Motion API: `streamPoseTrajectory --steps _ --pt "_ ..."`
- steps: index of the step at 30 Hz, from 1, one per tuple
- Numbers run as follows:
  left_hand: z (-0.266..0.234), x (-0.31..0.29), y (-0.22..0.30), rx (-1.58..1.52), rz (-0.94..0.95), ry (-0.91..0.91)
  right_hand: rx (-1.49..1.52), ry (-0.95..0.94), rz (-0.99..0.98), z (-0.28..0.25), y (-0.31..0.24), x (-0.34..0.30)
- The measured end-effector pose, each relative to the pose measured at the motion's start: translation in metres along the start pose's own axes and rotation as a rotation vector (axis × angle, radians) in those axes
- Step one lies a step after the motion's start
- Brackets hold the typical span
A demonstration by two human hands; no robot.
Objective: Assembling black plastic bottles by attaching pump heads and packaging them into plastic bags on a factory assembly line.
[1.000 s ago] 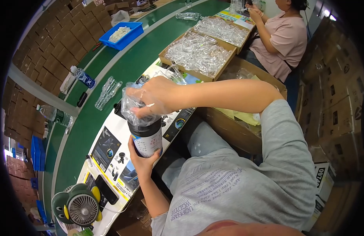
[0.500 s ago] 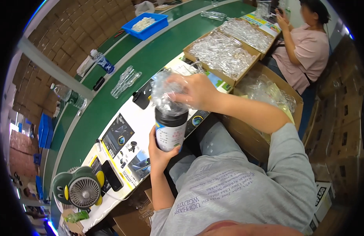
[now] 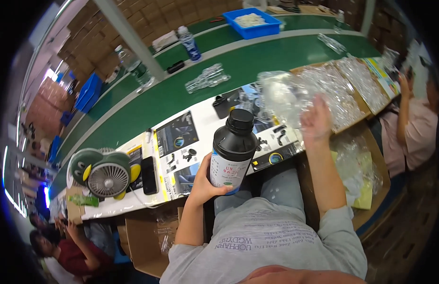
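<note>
My left hand (image 3: 207,182) is closed around the lower part of a black bottle (image 3: 236,137) with a white label and a black screw cap, held upright in front of my lap. Off to the right, my right hand (image 3: 318,118) is smeared by motion. A crumpled clear plastic bag (image 3: 281,92) trails from its fingers, apart from the bottle's cap. Behind the bottle, a small black device (image 3: 222,105) rests on the printed white sheet (image 3: 207,124) covering the table.
Cardboard trays of clear plastic pieces (image 3: 333,94) stand at the right, with an open carton (image 3: 371,173) below. At the left are a green fan (image 3: 108,177) and a phone (image 3: 149,175). Clear plastic pieces (image 3: 207,78) and a blue bin (image 3: 255,31) lie farther back.
The plastic bag has come away from the bottle's top, baring the black cap. My right hand has moved right with it. My view has turned; the left hand keeps hold of the bottle.
</note>
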State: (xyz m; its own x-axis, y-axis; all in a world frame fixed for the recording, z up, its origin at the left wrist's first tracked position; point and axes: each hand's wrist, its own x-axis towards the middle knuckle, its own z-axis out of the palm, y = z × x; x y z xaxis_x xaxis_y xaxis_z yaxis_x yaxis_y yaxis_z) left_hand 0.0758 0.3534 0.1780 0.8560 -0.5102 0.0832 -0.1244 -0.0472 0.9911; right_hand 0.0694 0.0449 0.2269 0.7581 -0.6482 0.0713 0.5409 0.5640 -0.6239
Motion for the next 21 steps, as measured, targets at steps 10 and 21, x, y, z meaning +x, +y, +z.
streamPoseTrajectory --steps 10,21 --pt "-0.068 0.003 -0.008 -0.281 0.108 0.439 -0.011 0.066 0.320 -0.101 0.038 -0.003" --pt "-0.298 0.184 0.003 -0.149 0.396 1.077 0.133 0.179 0.497 -0.138 0.066 -0.017"
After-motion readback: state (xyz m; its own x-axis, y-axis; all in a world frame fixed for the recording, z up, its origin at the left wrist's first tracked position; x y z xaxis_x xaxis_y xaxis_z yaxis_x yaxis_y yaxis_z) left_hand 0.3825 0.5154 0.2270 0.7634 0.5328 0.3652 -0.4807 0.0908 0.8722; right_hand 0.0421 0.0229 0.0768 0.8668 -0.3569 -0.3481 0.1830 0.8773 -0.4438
